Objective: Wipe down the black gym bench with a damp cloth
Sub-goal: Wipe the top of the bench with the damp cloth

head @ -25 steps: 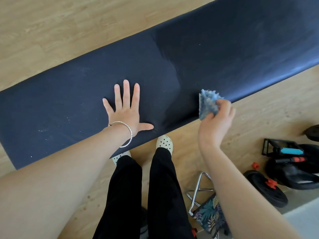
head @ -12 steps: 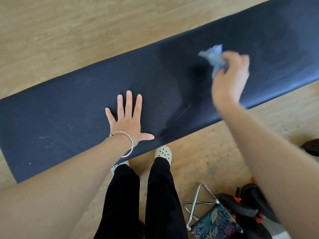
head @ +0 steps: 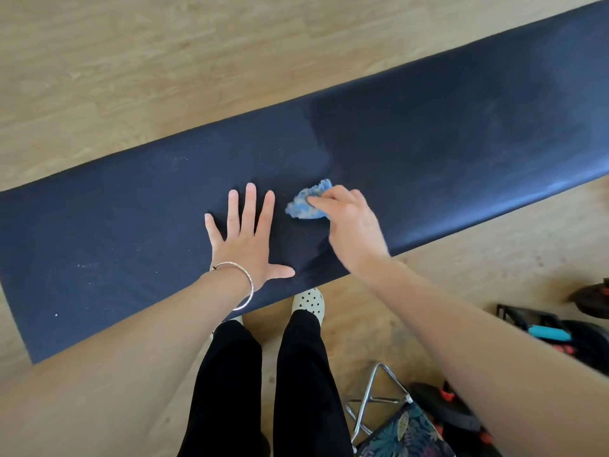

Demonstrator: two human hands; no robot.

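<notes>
The long black gym bench [head: 445,153] runs from lower left to upper right across the wooden floor. Its right half looks darker and streaked; the left half carries pale specks. My left hand [head: 245,237] lies flat on the pad with fingers spread, a silver bangle on the wrist. Just to its right, my right hand [head: 351,225] presses a crumpled blue cloth [head: 308,202] onto the bench top. Part of the cloth is hidden under my fingers.
My legs in black trousers and white perforated shoes [head: 308,301] stand at the bench's near edge. A chrome-framed stool with a leaf-print seat [head: 392,420] sits at the lower right. Black weight plates with red parts [head: 445,410] and a black frame with a blue grip [head: 540,328] lie on the floor to the right.
My right hand swung the cloth from off the near edge up over the bench, then brought it down and left onto the pad beside my left hand. The left hand stayed flat.
</notes>
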